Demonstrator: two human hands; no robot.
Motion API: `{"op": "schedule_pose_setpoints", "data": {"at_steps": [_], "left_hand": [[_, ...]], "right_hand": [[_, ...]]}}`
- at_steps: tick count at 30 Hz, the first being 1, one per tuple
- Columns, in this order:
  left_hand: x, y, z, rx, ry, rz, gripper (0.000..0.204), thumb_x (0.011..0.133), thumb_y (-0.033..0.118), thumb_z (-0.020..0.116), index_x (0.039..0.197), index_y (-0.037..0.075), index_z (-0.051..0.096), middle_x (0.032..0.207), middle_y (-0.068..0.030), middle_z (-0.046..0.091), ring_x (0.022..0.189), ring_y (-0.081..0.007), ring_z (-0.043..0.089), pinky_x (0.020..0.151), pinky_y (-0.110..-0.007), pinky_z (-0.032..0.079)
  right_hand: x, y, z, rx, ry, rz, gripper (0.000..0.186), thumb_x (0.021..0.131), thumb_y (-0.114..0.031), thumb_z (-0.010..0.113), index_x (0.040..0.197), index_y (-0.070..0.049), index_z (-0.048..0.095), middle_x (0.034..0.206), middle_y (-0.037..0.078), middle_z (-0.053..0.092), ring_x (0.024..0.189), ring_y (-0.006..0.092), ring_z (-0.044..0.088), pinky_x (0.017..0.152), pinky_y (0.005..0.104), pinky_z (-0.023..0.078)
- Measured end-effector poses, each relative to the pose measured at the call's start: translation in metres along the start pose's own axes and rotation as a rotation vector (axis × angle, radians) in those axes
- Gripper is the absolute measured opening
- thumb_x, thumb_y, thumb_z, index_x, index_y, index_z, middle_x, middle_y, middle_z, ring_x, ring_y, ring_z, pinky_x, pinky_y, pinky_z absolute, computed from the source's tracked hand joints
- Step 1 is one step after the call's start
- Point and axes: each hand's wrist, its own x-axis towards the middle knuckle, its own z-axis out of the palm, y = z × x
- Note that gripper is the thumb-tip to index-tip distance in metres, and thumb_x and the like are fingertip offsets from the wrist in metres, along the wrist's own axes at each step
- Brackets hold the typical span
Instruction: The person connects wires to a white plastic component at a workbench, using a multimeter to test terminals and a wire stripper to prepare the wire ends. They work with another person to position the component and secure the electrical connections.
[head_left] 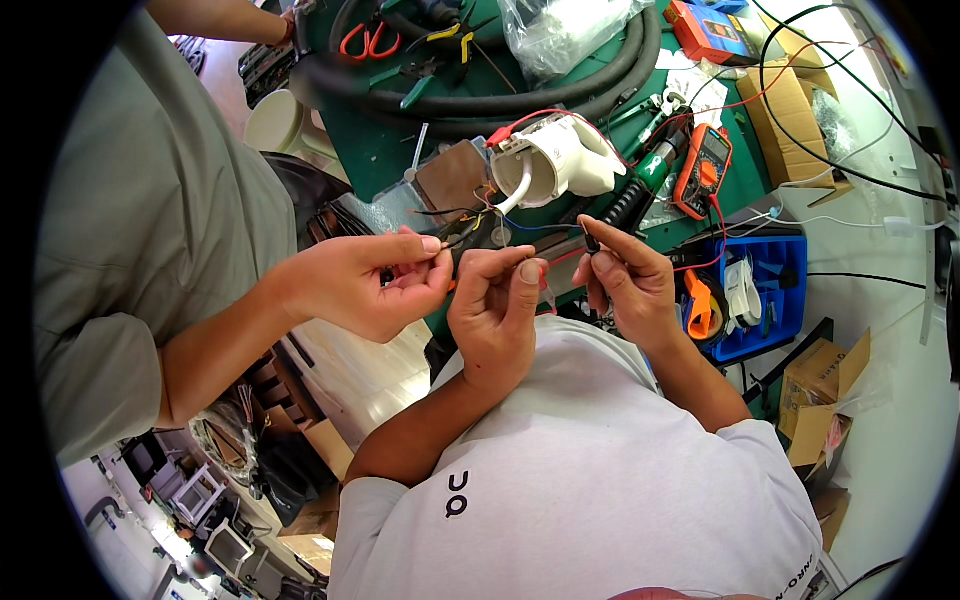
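My left hand (495, 318) is closed in a pinch beside a red test lead (544, 276), which shows at the thumb; the fingers hide most of what they hold. In my right hand (635, 285), thumb and fingers grip a slim black test probe (592, 244), tip upward. Beyond both hands lies a white plug housing (560, 160) with a round open end. Thin coloured wires (478, 218) come out near it. From the left, another person's hand (365, 285) pinches one dark wire end. A red clip (499, 136) sits at the housing's rim.
An orange multimeter (704, 172) lies right of a black-and-green tool (645, 180) on the green mat (375, 165). Thick black cable (480, 106), red-handled scissors (369, 42) and pliers (465, 45) lie farther back. A blue bin (765, 340) and cardboard box (785, 125) stand right.
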Motion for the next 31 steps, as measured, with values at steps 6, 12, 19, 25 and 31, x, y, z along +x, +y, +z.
{"op": "schedule_pose_setpoints", "data": {"at_steps": [6,12,19,25,31], "left_hand": [[-0.0001,0.0018,0.0015,0.009,-0.006,-0.027,0.013,0.090,0.000,0.060,0.103,0.000,0.059,0.092,-0.0028,0.054,0.079,-0.0076,0.056,0.072,-0.020,0.045],[0.0012,0.0046,0.0040,0.024,-0.009,-0.030,0.012,0.091,0.003,0.059,0.103,0.000,0.059,0.091,-0.0049,0.059,0.080,-0.0089,0.058,0.074,-0.021,0.047],[-0.0020,0.0079,0.0075,0.005,-0.001,-0.087,0.015,0.092,0.003,0.059,0.106,0.001,0.058,0.090,-0.0049,0.063,0.078,-0.0064,0.056,0.069,-0.019,0.046],[-0.0032,0.0069,0.0086,0.018,0.010,-0.082,0.014,0.092,0.004,0.059,0.106,0.001,0.058,0.090,-0.0053,0.064,0.077,-0.0061,0.057,0.069,-0.019,0.047],[-0.0037,0.0066,0.0084,0.029,0.009,-0.086,0.016,0.093,0.011,0.060,0.105,0.001,0.058,0.088,-0.0080,0.067,0.082,-0.0112,0.063,0.077,-0.023,0.049]], "right_hand": [[0.0004,-0.0022,0.0010,-0.028,0.005,-0.001,0.036,0.096,-0.008,0.052,0.132,-0.006,0.053,0.080,0.002,0.062,0.055,0.0018,0.047,0.047,0.0164,0.037],[0.0002,-0.0037,0.0012,-0.031,-0.012,0.012,0.036,0.096,-0.008,0.051,0.132,-0.008,0.053,0.081,0.001,0.062,0.057,0.0015,0.047,0.048,0.0164,0.038],[-0.0010,-0.0035,0.0018,-0.073,-0.016,-0.015,0.035,0.097,-0.007,0.050,0.131,-0.007,0.054,0.081,0.000,0.062,0.057,0.0013,0.046,0.049,0.0162,0.037],[-0.0027,-0.0016,0.0002,-0.064,-0.012,0.001,0.035,0.097,-0.008,0.050,0.132,-0.007,0.053,0.081,0.000,0.062,0.057,0.0014,0.046,0.049,0.0162,0.037],[-0.0035,-0.0011,-0.0001,-0.045,-0.022,0.001,0.036,0.097,-0.008,0.051,0.132,-0.009,0.053,0.081,0.000,0.062,0.057,0.0014,0.046,0.049,0.0165,0.038]]}}
